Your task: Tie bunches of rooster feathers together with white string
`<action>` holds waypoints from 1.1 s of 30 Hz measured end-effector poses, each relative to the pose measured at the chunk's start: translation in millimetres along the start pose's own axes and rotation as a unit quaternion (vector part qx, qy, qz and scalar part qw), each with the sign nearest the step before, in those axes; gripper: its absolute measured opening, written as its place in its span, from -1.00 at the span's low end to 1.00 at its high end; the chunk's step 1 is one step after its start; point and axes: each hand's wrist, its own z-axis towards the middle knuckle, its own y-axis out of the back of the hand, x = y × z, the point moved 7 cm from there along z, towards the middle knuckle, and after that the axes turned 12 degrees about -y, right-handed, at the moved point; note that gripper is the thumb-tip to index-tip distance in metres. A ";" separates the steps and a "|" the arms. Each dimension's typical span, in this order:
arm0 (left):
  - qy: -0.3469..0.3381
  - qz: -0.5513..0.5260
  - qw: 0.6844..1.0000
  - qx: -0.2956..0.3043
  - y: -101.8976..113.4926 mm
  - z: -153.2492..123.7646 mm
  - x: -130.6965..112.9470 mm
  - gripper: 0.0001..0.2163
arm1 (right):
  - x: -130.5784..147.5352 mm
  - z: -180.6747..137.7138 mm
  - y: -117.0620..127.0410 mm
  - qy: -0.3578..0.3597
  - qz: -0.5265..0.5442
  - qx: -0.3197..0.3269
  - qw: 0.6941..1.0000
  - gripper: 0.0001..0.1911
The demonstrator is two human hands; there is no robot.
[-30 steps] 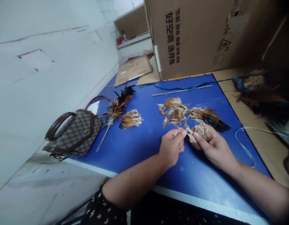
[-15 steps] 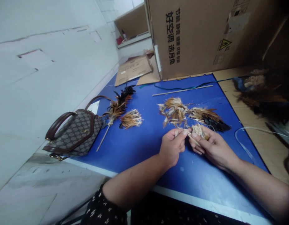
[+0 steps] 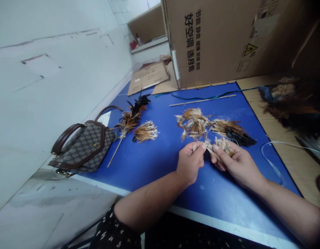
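Between the fingers of my right hand (image 3: 234, 160) is a bunch of pale, cream-and-tan feathers (image 3: 223, 145). My left hand (image 3: 192, 162) is closed in a pinch at the left end of the same bunch, on pale feather tips; how many it holds is too small to tell. Just beyond my hands lies a loose heap of brown and white feathers (image 3: 193, 121). To its right rests a pile of brown feathers with black ends (image 3: 232, 131). Farther left, a small row of tan feathers (image 3: 146, 132) lies beside a feather duster (image 3: 131, 116) with a thin stick handle.
The blue tabletop (image 3: 149, 162) carries a patterned handbag (image 3: 84, 148) at its left edge. A thin stick (image 3: 201, 100) and a green ribbon (image 3: 214, 97) lie at the back, before a large cardboard box (image 3: 222, 41). Dark feathers (image 3: 294, 103) and a clear strap (image 3: 271, 160) are at right.
The fingers of my right hand have shifted slightly on the feather bunch, exposing a little more of it. My left hand stays pinched in nearly the same place.
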 end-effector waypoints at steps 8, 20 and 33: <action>0.014 -0.003 1.000 0.025 -5.3 -1.4 1.0 -0.57 | -4.0 -0.3 -2.9 -0.011 -0.031 0.010 0.999 -0.50; 0.009 -0.024 0.998 0.054 -7.1 -0.1 0.1 -0.55 | -10.1 2.7 -3.1 -0.026 -0.037 0.021 0.999 -0.54; 0.151 0.004 0.961 0.232 -19.6 -15.1 1.8 -0.52 | -1.4 2.7 23.4 -0.036 -0.028 0.056 0.997 -0.57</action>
